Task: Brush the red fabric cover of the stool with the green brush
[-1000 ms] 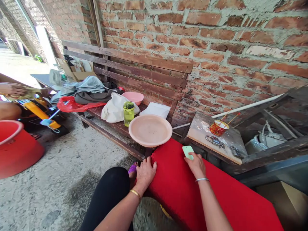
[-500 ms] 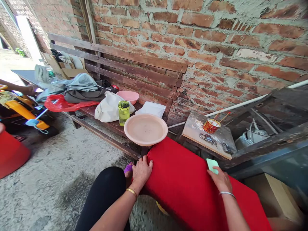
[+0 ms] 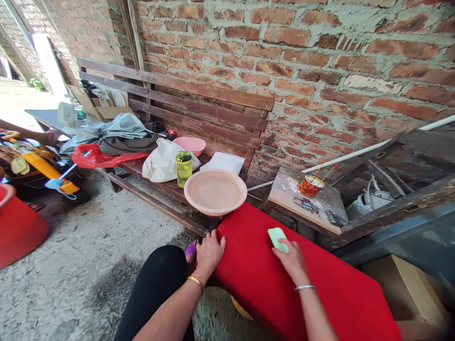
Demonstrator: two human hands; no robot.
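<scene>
A bright red cloth (image 3: pixel 256 274) covers a long flat surface in front of me. My left hand (image 3: pixel 210 253) rests on the cloth's left edge near the far corner, fingers stretched out and holding nothing. Over the middle of the cloth, my right hand (image 3: pixel 292 259) grips a pale green flat bar (image 3: pixel 278 238) with rounded corners; its exact kind is unclear. Whether the bar's underside touches the cloth is hard to see. Just beyond the far end of the cloth stands a pale pink basin (image 3: pixel 215 189) that seems to hold cloudy water.
A wooden bench (image 3: pixel 159 189) along the brick wall carries a green bottle (image 3: pixel 184 169), a white bag (image 3: pixel 159 161), a pink bowl (image 3: pixel 194 144) and folded clothes (image 3: pixel 122 130). At right, a small table (image 3: pixel 280 194) holds a red cup (image 3: pixel 310 186) and padlocks. A red bucket (image 3: pixel 21 227) stands left.
My right hand has moved left across the red cloth with the green bar, from near its right edge to the middle. My left hand has stayed in place.
</scene>
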